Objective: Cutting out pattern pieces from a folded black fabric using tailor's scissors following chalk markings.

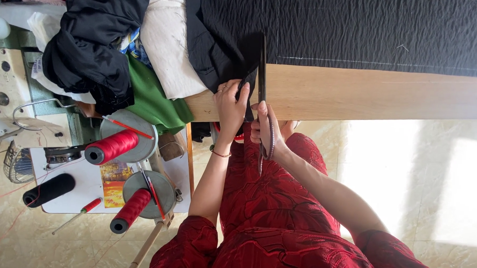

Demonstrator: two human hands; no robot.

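Note:
A large black fabric [358,27] with faint chalk lines lies spread over a wooden table [382,94]. My left hand [230,104] pinches the fabric's edge where it hangs near the table's front edge. My right hand [264,130] grips the handles of long dark scissors [262,71]. The blades point away from me and lie along the fabric's edge, right beside my left fingers. Both my sleeves and my lap are red.
A pile of black, white and green clothes [145,88] lies at the table's left end. Further left is a sewing machine [7,89], with two red thread spools [114,145] and a black spool [49,189] on a white stand. Below is a tiled floor.

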